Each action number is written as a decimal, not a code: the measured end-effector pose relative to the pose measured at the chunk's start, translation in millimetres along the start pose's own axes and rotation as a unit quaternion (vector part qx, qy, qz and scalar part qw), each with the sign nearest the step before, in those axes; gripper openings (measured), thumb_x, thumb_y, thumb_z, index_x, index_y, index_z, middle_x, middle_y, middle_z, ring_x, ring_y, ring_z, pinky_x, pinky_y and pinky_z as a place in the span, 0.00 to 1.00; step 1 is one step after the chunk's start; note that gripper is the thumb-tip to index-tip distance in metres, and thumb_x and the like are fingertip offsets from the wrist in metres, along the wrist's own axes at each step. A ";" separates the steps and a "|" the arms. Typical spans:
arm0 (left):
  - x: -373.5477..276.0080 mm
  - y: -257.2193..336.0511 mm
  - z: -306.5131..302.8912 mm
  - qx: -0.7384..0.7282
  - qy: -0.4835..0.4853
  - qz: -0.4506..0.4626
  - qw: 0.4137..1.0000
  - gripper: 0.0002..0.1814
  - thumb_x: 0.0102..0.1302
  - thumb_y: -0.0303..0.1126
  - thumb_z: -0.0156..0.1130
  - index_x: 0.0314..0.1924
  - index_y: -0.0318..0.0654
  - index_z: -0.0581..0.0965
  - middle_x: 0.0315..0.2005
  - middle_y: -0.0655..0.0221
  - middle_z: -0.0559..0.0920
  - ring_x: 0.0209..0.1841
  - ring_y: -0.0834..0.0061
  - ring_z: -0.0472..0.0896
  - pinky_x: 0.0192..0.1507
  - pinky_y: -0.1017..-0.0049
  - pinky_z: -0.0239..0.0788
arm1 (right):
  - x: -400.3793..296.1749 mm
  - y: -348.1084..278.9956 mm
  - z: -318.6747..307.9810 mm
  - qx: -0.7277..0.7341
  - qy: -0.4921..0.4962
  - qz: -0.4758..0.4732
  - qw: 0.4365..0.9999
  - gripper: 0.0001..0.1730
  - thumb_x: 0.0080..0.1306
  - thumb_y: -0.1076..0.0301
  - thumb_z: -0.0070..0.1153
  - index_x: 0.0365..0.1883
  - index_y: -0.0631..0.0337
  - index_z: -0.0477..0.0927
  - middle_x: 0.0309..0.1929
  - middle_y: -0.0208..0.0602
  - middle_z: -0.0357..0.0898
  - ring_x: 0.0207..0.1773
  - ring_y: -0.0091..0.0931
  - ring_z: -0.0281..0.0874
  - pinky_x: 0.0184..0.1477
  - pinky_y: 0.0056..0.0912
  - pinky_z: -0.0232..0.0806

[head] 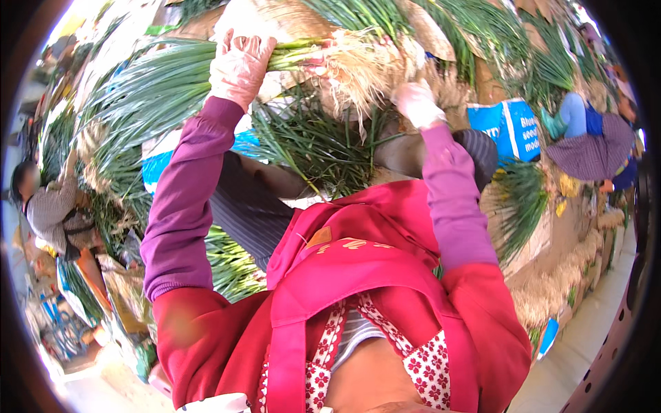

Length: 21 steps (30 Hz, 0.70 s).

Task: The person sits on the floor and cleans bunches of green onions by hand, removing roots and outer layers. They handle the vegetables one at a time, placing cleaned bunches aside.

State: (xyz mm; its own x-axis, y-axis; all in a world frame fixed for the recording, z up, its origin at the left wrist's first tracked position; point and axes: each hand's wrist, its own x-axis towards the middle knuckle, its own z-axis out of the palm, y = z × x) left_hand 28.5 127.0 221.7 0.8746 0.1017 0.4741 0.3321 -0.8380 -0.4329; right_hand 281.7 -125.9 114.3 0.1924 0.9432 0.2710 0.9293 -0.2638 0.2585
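Observation:
My left hand (pixel 238 69), in a thin pale glove, is closed around the stalks of a bunch of green onions (pixel 294 58). The bunch lies sideways in front of me, its long green leaves (pixel 155 77) fanning left and its pale roots (pixel 356 67) hanging to the right. My right hand (pixel 419 103), gloved too, is beside the roots at their lower right. Its fingers are overexposed, so whether they grip any root strands is unclear. Loose green leaves (pixel 325 139) lie heaped between my legs, below the bunch.
More onion bunches (pixel 361 15) lie beyond my hands, and another (pixel 521 206) lies to my right near a blue printed bag (pixel 506 129). Cut green stalks (pixel 235 263) lie by my left leg. One person (pixel 57 211) sits at far left; another (pixel 594 139) is at far right.

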 end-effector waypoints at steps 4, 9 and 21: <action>-47.8 -18.0 -7.2 0.017 -0.044 -0.009 0.999 0.14 0.62 0.32 0.50 0.49 0.53 0.71 0.38 0.71 0.77 0.47 0.66 0.76 0.64 0.58 0.56 | 22.7 -31.1 -79.0 0.360 0.083 0.124 0.921 0.12 0.64 0.67 0.52 0.43 0.57 0.82 0.35 0.40 0.83 0.38 0.31 0.81 0.44 0.30 0.72; -81.7 -19.9 -34.8 0.017 -0.047 -0.026 0.998 0.15 0.60 0.31 0.52 0.48 0.52 0.71 0.37 0.72 0.77 0.46 0.68 0.76 0.64 0.60 0.57 | 86.7 -106.2 -148.6 0.544 0.047 -0.135 0.827 0.14 0.63 0.66 0.56 0.46 0.58 0.80 0.43 0.35 0.80 0.45 0.30 0.77 0.49 0.27 0.69; -177.8 -34.8 -71.3 -0.042 0.008 -0.035 0.998 0.22 0.54 0.29 0.55 0.51 0.56 0.74 0.37 0.79 0.77 0.48 0.76 0.76 0.68 0.60 0.51 | 95.0 -131.5 -122.0 0.628 -0.040 -0.115 0.769 0.16 0.68 0.62 0.53 0.46 0.64 0.80 0.40 0.30 0.82 0.46 0.22 0.75 0.54 0.26 0.65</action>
State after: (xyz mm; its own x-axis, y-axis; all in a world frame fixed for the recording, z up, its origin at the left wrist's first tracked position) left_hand -163.7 99.8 207.1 0.8436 0.1538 0.5145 0.3614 -0.8713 -0.3320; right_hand 139.4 -26.2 219.2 -0.0507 0.9582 0.2817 0.5035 0.2681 -0.8213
